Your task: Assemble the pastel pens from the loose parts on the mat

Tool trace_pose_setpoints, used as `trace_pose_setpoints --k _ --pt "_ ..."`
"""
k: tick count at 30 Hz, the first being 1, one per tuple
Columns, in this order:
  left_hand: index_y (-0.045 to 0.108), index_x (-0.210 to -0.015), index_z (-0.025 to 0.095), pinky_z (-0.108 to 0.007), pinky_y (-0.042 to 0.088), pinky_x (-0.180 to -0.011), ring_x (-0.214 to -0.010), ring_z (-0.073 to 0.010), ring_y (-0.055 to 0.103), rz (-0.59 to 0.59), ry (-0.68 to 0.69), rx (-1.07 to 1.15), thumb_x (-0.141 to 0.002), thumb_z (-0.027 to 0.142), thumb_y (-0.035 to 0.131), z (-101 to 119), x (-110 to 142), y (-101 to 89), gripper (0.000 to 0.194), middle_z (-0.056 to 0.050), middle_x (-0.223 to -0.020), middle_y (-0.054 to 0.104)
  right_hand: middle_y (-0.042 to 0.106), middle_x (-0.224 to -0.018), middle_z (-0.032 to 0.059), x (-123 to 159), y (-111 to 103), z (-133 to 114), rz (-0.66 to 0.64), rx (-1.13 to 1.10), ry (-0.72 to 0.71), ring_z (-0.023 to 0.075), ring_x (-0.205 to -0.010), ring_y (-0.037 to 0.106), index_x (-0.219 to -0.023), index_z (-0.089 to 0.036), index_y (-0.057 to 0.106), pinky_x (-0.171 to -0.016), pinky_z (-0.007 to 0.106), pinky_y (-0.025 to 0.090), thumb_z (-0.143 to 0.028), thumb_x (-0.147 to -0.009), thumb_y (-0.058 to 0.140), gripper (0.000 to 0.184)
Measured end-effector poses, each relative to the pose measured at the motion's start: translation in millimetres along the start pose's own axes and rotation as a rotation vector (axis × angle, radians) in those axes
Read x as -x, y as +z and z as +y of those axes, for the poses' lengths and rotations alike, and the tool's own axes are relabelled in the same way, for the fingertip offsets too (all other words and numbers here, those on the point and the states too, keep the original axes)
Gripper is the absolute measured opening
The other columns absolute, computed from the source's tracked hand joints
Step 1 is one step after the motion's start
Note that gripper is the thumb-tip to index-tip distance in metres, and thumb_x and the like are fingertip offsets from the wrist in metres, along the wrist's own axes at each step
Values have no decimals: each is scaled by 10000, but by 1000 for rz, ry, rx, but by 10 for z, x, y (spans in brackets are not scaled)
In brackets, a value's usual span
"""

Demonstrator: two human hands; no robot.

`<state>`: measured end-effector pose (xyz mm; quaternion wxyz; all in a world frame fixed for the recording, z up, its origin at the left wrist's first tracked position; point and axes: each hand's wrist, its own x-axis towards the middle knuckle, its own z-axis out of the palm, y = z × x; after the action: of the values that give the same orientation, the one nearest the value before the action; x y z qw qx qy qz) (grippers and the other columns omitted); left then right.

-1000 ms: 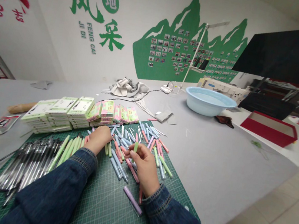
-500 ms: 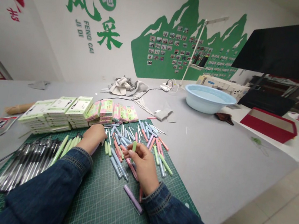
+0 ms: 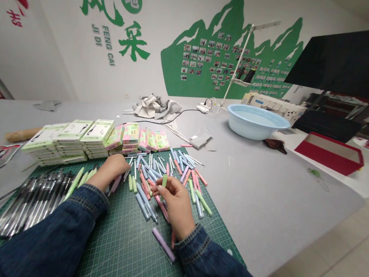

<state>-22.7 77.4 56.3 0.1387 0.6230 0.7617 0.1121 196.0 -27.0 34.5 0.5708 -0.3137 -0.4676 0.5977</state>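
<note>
Head view, looking down at a green cutting mat [image 3: 120,244] on a grey table [image 3: 265,201]. Right hand [image 3: 176,204] half closed, thumb and fingertips pinching a green pen [image 3: 164,181] upright, only its top end showing above the fingers. Left hand [image 3: 110,170] curled, knuckles up, fingers down among the pens on the mat; fingertips hidden, so cannot tell whether it has hold of anything. A purple pen [image 3: 115,183] lies tilted just beside that hand.

Loose pastel pens [image 3: 149,189], blue, pink, green and lilac, lie scattered and crossing on the mat, under and between the hands and out to the right. A lilac pen [image 3: 163,245] lies apart from the heap, near the right cuff. Left of the left hand, green pens [image 3: 75,182] and then black pens [image 3: 33,199] lie side by side on the mat. Both forearms in denim sleeves [image 3: 52,234].

Just past the mat's far edge, stacks of pale green boxes [image 3: 70,135] stand against pink-and-green boxes [image 3: 131,134]. Farther along the table: crumpled cloth [image 3: 153,106], a pale blue basin [image 3: 254,122]. Beyond the table's edge, a red box [image 3: 329,153].
</note>
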Motion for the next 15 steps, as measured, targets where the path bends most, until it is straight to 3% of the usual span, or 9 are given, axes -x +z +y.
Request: trace_pose_setpoints --k 3,5,8,12,15 --pt "667 -709 162 -301 494 -594 -665 -254 676 -21 45 113 -726 359 551 52 158 -87 229 -96 -639 704 687 -761 24 -5 -10 30 -18 -3 -5 175 -695 654 -862 -177 646 -706 326 524 -202 -772 620 97" --pt "664 -878 164 -286 511 -661 -750 -217 682 -37 144 224 -804 393 483 109 329 -151 301 -65 -792 734 694 -780 31 -3 -15 45 -25 12 -14 183 -723 658 -879 -177 653 -723 329 518 -191 -774 615 112" --pt "664 -1006 175 -320 497 -808 -885 -214 661 -65 477 440 -829 406 537 216 635 -268 318 -67 -947 727 700 -828 38 7 -19 45 -10 92 -32 199 -794 662 -900 -183 670 -780 339 499 -186 -775 618 135" --pt "726 -948 249 -352 449 -867 -927 -204 600 216 775 257 -866 385 559 330 941 -442 231 -49 -943 709 693 -861 35 25 -12 30 6 205 -67 200 -834 643 -906 -192 686 -816 333 473 -185 -786 606 145" --pt "729 -962 281 -391 428 -894 -924 -208 573 343 901 55 -893 335 534 390 1038 -533 214 -40 -896 704 686 -849 24 32 -4 29 4 254 -88 197 -831 627 -907 -201 692 -805 319 466 -192 -789 605 147"
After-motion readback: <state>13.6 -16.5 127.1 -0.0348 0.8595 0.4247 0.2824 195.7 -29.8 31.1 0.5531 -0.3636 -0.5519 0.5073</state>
